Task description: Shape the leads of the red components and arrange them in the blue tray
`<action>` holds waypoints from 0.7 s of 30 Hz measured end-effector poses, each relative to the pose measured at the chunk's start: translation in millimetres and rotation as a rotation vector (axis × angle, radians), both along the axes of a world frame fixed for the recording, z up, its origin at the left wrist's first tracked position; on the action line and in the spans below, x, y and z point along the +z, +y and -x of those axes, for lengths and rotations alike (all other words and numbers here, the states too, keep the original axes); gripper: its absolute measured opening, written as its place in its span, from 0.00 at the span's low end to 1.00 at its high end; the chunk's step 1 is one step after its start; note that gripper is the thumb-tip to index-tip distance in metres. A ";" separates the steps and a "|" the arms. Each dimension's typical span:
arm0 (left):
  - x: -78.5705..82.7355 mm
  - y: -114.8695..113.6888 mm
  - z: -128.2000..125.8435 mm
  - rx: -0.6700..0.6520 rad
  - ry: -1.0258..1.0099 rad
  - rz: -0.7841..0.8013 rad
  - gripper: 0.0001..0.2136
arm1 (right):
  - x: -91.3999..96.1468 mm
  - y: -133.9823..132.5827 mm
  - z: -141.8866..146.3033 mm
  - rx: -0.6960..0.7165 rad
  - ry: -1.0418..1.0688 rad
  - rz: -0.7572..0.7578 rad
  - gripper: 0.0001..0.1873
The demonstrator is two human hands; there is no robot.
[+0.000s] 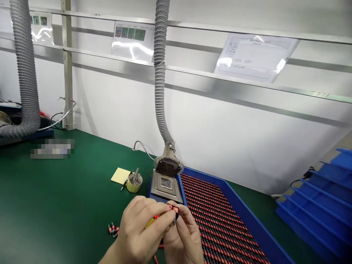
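Note:
My left hand (140, 229) grips a thin yellow stick (150, 222), probably a tool handle, with its tip hidden among my fingers. My right hand (183, 238) pinches a small red and black part (172, 208) between finger and thumb, close against my left fingers. Just beyond my hands stands a metal heating plate (166, 186) on a blue base. To the right of my right hand lies a blue tray (247, 205), packed with rows of red and black parts (217, 223). Several loose parts (112, 229) sit on the mat left of my left hand.
A green work mat (55, 205) covers the bench. A yellow note pad (120, 175), a pen (124, 183) and a tape-wrapped cup (134, 182) stand near the plate. A grey ribbed hose (161, 73) descends to a round hood (168, 165). Stacked blue bins (316, 201) stand at right.

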State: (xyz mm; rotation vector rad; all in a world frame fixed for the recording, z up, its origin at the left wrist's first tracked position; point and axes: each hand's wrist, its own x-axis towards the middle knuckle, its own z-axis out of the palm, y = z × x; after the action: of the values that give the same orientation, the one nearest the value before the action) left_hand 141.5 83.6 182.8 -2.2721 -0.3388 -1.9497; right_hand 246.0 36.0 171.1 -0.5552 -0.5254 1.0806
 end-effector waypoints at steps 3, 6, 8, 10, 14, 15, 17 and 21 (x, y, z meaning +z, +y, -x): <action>-1.1 2.8 9.0 -0.140 -0.005 0.227 0.14 | -3.4 2.0 -2.3 0.050 -0.008 0.005 0.10; 1.7 7.1 17.4 -0.330 0.006 0.647 0.13 | -2.1 3.9 -3.1 0.080 -0.030 0.027 0.10; 3.7 11.0 18.9 -0.507 -0.009 0.894 0.06 | -1.3 5.7 -2.2 0.079 -0.044 0.043 0.10; 4.0 14.5 16.9 -0.666 -0.087 1.076 0.05 | -2.2 7.7 -0.1 0.075 -0.059 0.068 0.10; 0.9 15.6 8.7 -0.885 -0.311 1.320 0.05 | -7.2 11.2 6.2 0.064 -0.126 0.131 0.10; 0.2 15.0 7.5 -0.912 -0.367 1.345 0.06 | -7.8 11.8 7.8 0.070 -0.137 0.142 0.09; -0.6 14.4 7.9 -0.923 -0.485 1.317 0.07 | -7.2 12.9 10.3 0.115 -0.149 0.153 0.09; 1.3 19.3 22.2 -0.823 -0.586 1.129 0.05 | -0.5 13.5 10.5 0.210 -0.118 0.168 0.10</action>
State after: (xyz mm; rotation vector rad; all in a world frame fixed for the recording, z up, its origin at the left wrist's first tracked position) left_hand 119.3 102.9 184.1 -2.5264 -0.8344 -3.5705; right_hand 235.5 49.5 170.6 -0.7265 -0.6093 1.3049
